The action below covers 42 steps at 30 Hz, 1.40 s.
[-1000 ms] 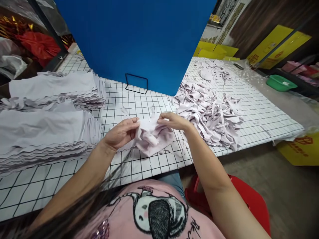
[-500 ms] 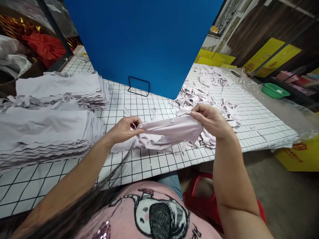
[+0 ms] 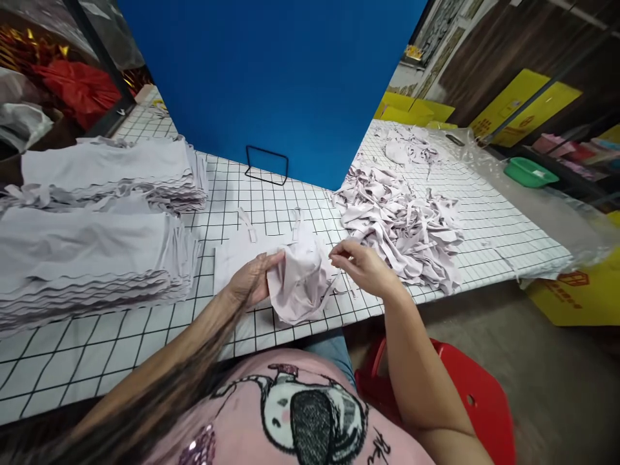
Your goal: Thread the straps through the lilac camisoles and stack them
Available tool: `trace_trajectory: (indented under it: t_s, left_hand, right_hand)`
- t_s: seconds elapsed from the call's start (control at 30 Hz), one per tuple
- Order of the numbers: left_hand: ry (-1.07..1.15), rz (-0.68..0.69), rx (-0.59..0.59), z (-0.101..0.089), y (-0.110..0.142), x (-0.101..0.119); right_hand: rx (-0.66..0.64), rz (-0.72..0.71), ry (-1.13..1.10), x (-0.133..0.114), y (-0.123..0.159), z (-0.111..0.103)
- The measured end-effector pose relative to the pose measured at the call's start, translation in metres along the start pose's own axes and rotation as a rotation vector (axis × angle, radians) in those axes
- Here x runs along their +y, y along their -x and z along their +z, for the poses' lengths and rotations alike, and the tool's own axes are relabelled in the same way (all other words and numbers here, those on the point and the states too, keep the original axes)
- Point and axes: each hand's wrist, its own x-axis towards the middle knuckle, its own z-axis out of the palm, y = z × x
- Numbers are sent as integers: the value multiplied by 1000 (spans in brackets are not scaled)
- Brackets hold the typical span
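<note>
A pale pinkish-white garment piece (image 3: pixel 300 284) hangs bunched over the front of the table, its lower part folded. My left hand (image 3: pixel 256 278) is closed on its left edge, thumb on top. Just right of the cloth is my right hand (image 3: pixel 361 265), fingers pinched together; whatever lies between the fingertips is too small to make out. Beneath and behind the held cloth, a flat pale piece (image 3: pixel 227 258) lies on the table, with thin straps (image 3: pixel 248 226) reaching up from its top edge.
Stacks of folded pale cloth (image 3: pixel 87 248) stand on the left of the grid-patterned table (image 3: pixel 227 187). On the right lies a loose heap of cloth pieces (image 3: pixel 402 226). A big blue panel (image 3: pixel 276 84) with a black wire frame (image 3: pixel 266 165) rises behind. A red stool (image 3: pixel 465 381) is below.
The cloth was stretched between both hands; now its right end has dropped and it hangs bunched from my left hand. My right hand has moved left and down, off the cloth's far end.
</note>
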Motion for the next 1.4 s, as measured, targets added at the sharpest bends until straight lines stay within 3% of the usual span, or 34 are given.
trace_trajectory:
  t_s: [0.13,0.3,0.63,0.73,0.93,1.0,1.1,1.23,1.3,1.4]
  left_hand:
    - [48,71,38,5,-6,11]
    - [41,5,-72,9,-13,10]
    - [-253,41,25,9,-12,18]
    - [-259,102,24,21,-16,33]
    - [-243,356,41,63,-22,88]
    - [-206,455,42,76,-23,106]
    - [-219,521,-16,91,-25,121]
    - [-351,412,-77,107,-27,118]
    - [-395,353,-123,116,-28,115]
    - [-404,308,-195,125,-31,116]
  right_hand:
    - [-49,40,-357,18,-4,12]
    - [-53,-25,-561,19,-12,36]
    - [236,-57,-606,9,-14,14]
    - [224,-78,-659,3,-12,5]
    - [-134,-192,-631,4,2,-20]
    - [-188,-228,-596,6,8,-29]
    - [-79,-236,-524,0,11,-43]
    - [183,-223,-430,-24,-1,-51]
    - [189,-216,-391,-36,-11,-49]
    - [96,-229,-400,-48,-24,-42]
